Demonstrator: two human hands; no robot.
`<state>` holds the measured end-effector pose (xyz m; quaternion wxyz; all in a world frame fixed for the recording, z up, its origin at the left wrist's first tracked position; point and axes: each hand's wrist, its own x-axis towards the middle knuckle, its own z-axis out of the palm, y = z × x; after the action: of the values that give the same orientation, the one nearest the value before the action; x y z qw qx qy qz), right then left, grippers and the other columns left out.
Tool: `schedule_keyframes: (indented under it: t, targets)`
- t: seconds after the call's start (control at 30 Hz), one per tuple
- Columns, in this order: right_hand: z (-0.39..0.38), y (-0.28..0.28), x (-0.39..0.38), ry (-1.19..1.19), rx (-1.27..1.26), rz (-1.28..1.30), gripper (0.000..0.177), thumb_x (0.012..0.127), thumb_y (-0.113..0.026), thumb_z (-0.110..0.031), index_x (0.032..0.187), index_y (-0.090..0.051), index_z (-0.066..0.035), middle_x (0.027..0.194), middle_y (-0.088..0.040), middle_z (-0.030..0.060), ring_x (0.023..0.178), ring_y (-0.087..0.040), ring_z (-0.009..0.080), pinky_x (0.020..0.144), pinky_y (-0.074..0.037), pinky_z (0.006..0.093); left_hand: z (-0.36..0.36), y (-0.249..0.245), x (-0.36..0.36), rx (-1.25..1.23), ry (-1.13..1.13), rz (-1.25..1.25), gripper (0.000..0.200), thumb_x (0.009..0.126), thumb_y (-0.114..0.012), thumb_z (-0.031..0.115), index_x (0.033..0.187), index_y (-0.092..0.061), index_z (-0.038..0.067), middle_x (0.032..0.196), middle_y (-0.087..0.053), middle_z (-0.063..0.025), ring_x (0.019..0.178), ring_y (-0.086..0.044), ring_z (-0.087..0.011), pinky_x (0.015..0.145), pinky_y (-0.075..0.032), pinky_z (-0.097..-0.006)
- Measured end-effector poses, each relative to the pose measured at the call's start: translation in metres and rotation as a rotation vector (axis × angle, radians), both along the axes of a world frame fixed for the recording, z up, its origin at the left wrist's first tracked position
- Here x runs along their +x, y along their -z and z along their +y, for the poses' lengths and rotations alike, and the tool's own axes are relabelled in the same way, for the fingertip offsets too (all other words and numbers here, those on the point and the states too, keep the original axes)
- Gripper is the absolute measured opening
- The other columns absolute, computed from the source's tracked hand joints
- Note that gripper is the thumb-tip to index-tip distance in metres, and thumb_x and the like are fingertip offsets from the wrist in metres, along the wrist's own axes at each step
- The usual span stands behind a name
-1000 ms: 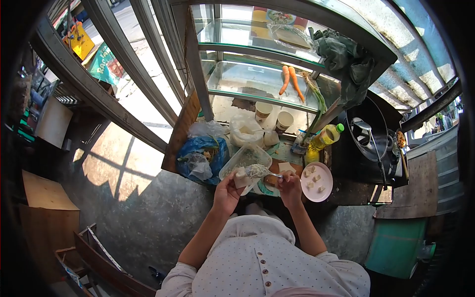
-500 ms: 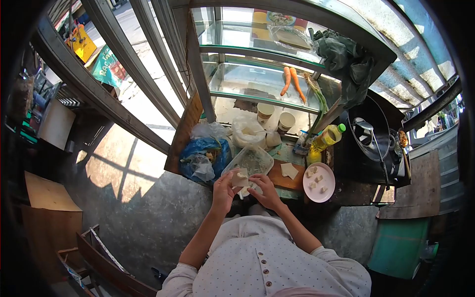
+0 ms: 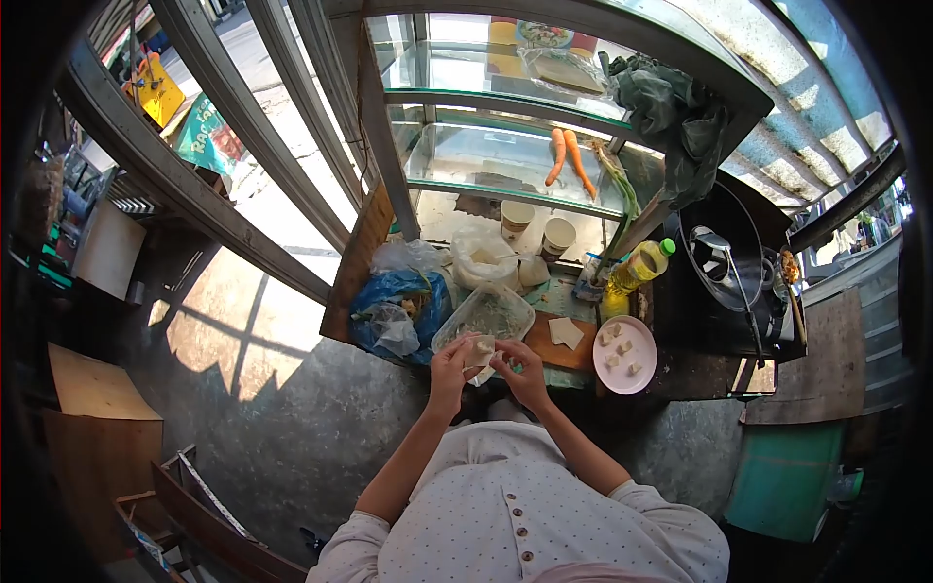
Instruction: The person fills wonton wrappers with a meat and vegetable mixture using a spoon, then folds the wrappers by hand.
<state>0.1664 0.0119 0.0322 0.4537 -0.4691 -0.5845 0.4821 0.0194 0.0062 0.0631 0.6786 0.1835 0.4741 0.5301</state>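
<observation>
In front of my body, my left hand (image 3: pixel 448 373) pinches a pale square dumpling wrapper (image 3: pixel 479 352) with a small lump of filling on it. My right hand (image 3: pixel 524 373) has its fingers closed at the wrapper's right edge. Just beyond is a clear plastic tub (image 3: pixel 513 313) with some mixture in it, partly behind my hands. Two or more loose wrappers (image 3: pixel 565 332) lie on a wooden board (image 3: pixel 541 340) to the right. A pink plate (image 3: pixel 637 383) beside the board bears several small folded dumplings (image 3: pixel 625 346).
A blue plastic bag (image 3: pixel 374 325) sits left of the tub. Behind stand paper cups (image 3: pixel 558 235) and a white bag (image 3: pixel 471 270). An oil bottle (image 3: pixel 634 274) and a black wok (image 3: pixel 724 233) are at right. Carrots (image 3: pixel 579 165) lie on the glass shelf.
My right hand has come in closer to my left, and its fingers now meet the wrapper's edge. The wrapper looks less flat than before.
</observation>
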Motion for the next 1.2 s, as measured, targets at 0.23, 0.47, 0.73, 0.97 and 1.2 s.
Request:
schedule_keyframes:
  t: [0.23, 0.47, 0.73, 0.97, 1.2]
  targets:
    - [-0.011, 0.005, -0.011, 0.179, 0.081, -0.042, 0.027, 0.074, -0.069, -0.012, 0.100, -0.065, -0.005, 0.097, -0.058, 0.0034, 0.079, -0.051, 0.0110, 0.066, -0.040, 0.0243, 0.001, 0.006, 0.010, 0.012, -0.034, 0.020, 0.030, 0.091, -0.048, 0.016, 0.113, -0.053, -0.003, 0.107, -0.058, -0.0092, 0.090, -0.061, -0.0155, 0.077, -0.053, -0.0292]
    - [-0.012, 0.000, -0.014, 0.253, 0.184, -0.040, 0.022, 0.074, -0.069, -0.007, 0.096, -0.067, -0.005, 0.097, -0.057, 0.0073, 0.089, -0.053, 0.0170, 0.080, -0.042, 0.0285, -0.003, 0.003, 0.015, -0.017, -0.020, -0.025, 0.032, 0.090, -0.049, 0.016, 0.116, -0.051, -0.004, 0.105, -0.058, -0.0088, 0.087, -0.061, -0.0147, 0.077, -0.052, -0.0281]
    - [-0.015, 0.004, -0.012, 0.266, 0.107, 0.102, 0.017, 0.074, -0.067, -0.004, 0.091, -0.067, -0.003, 0.089, -0.060, 0.0062, 0.085, -0.055, 0.0162, 0.076, -0.042, 0.0262, -0.004, -0.006, 0.009, -0.051, 0.079, -0.159, 0.035, 0.089, -0.050, 0.016, 0.117, -0.049, -0.004, 0.106, -0.058, -0.0096, 0.088, -0.061, -0.0176, 0.077, -0.053, -0.0303]
    - [-0.005, -0.015, -0.010, 0.377, -0.536, 0.803, 0.015, 0.083, -0.063, -0.014, 0.094, -0.065, -0.004, 0.083, -0.060, -0.0015, 0.070, -0.052, 0.0057, 0.064, -0.039, 0.0175, -0.016, -0.011, 0.013, 0.147, 0.061, -0.218, 0.038, 0.087, -0.052, 0.010, 0.122, -0.045, -0.004, 0.111, -0.055, -0.0111, 0.089, -0.061, -0.0195, 0.076, -0.054, -0.0336]
    - [-0.007, -0.013, -0.013, 0.260, -0.502, 0.875, 0.011, 0.084, -0.060, -0.015, 0.092, -0.064, -0.007, 0.082, -0.062, -0.0004, 0.072, -0.055, 0.0065, 0.062, -0.044, 0.0211, -0.013, -0.003, 0.029, 0.310, -0.017, 0.036, 0.033, 0.085, -0.055, 0.003, 0.117, -0.051, -0.005, 0.103, -0.059, -0.0101, 0.085, -0.061, -0.0162, 0.074, -0.055, -0.0314]
